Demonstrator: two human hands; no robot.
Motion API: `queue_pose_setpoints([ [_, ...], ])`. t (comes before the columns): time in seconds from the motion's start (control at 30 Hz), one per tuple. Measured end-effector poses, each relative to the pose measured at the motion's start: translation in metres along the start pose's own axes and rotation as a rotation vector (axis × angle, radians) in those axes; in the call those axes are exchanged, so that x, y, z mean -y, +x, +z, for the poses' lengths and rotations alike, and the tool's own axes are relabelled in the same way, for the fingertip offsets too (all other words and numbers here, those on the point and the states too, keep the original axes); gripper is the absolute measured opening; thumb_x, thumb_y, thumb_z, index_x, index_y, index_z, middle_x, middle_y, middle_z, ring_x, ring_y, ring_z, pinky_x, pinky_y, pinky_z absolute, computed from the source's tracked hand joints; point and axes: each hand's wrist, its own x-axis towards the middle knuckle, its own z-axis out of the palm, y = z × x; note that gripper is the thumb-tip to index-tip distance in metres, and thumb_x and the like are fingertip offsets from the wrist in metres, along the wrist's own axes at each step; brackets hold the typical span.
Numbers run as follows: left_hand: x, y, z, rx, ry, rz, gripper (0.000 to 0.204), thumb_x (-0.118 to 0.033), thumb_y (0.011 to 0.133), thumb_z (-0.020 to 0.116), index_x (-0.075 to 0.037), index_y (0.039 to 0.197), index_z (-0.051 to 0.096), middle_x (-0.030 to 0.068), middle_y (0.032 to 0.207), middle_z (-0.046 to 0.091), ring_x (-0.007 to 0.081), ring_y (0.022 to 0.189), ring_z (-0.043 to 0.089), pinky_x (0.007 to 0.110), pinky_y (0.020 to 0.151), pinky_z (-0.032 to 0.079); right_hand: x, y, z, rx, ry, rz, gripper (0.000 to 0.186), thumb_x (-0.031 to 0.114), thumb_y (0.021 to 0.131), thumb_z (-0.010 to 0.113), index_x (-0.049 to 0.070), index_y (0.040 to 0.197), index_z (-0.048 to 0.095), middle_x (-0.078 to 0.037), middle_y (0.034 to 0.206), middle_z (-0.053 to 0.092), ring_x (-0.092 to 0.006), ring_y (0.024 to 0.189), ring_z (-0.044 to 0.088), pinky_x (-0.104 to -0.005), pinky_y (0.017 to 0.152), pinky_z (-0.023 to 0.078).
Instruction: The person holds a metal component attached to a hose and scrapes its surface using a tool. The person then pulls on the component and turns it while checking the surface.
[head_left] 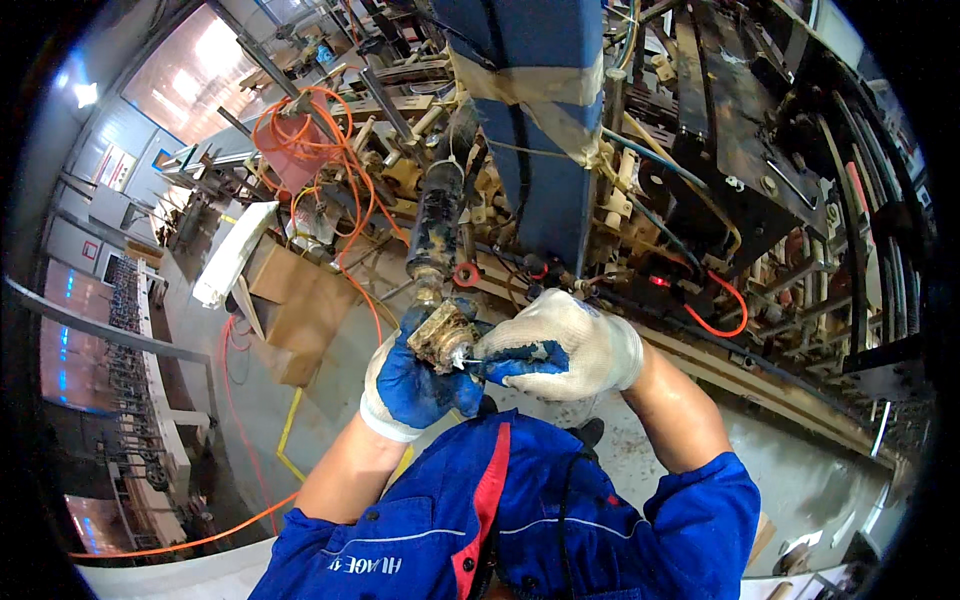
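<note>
My left hand (pixel 408 385), in a white glove with a blue-coated palm, is closed around a dirty, rust-brown metal fitting (pixel 443 338). The fitting sits at the lower end of a worn black cylinder (pixel 436 215) that slants up and away. Whitish matter, perhaps grease, shows on the fitting's near end. From the right, my right hand (pixel 562 350) reaches in, gloved the same way. Its thumb and fingers pinch a thin, dark, pin-like piece that touches the fitting's near end. Most of that piece is hidden by the fingers, so its kind cannot be made out.
A blue post (pixel 540 150) wrapped with tan tape rises just beyond my hands. Machinery with a black plate (pixel 745 130) fills the right. An orange hose (pixel 350 210) hangs in loops at the left, above a cardboard box (pixel 295 310) on the floor. A wooden-coloured rail (pixel 760 400) runs along the machine's base.
</note>
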Motion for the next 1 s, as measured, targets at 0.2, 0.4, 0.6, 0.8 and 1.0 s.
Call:
queue_pose_setpoints([
  [0.2,0.000,0.001,-0.003,-0.064,0.020,-0.031,0.049,-0.046,0.102,0.048,-0.006,0.130,0.057,0.0176,0.117,0.068,0.0323,0.103,0.067,0.044,0.081,0.060,0.004,-0.001,0.001,0.056,-0.017,0.065,0.019,0.014,0.085,0.068,0.006,0.102,0.067,-0.017,0.074,0.065,-0.0388,0.069,0.066,-0.0430,0.062,0.052],
  [0.4,0.002,-0.002,0.001,-0.028,0.164,0.088,0.050,-0.045,0.101,0.048,-0.007,0.133,0.054,0.0153,0.122,0.066,0.0318,0.103,0.068,0.046,0.080,0.061,0.005,-0.001,0.008,0.036,-0.074,0.067,0.019,0.017,0.085,0.067,0.010,0.103,0.067,-0.017,0.077,0.066,-0.0394,0.070,0.065,-0.0456,0.064,0.053],
  [0.6,0.002,-0.002,0.013,-0.033,-0.047,-0.034,0.062,-0.041,0.096,0.061,-0.008,0.146,0.043,0.0159,0.133,0.060,0.0329,0.109,0.066,0.043,0.080,0.060,0.020,-0.007,0.012,0.007,-0.290,0.150,0.027,0.022,0.080,0.068,0.010,0.105,0.067,-0.017,0.079,0.067,-0.0376,0.073,0.067,-0.0455,0.066,0.053],
  [0.8,0.002,-0.017,0.036,0.128,0.377,0.098,0.067,-0.016,0.088,0.069,-0.002,0.147,0.039,0.0199,0.130,0.060,0.0293,0.097,0.069,0.037,0.071,0.059,0.030,-0.009,0.029,-0.126,-0.408,0.174,0.023,0.023,0.078,0.067,0.012,0.099,0.066,-0.015,0.074,0.065,-0.0357,0.070,0.066,-0.0464,0.062,0.052],
  [1.0,0.000,-0.018,0.035,-0.073,0.393,0.093,0.058,-0.013,0.088,0.070,0.001,0.139,0.045,0.0142,0.109,0.066,0.0222,0.079,0.068,0.031,0.061,0.056,0.038,-0.008,0.047,-0.188,-0.648,0.149,0.021,0.020,0.080,0.069,0.012,0.098,0.065,-0.011,0.073,0.066,-0.0308,0.067,0.068,-0.0433,0.059,0.053],
])
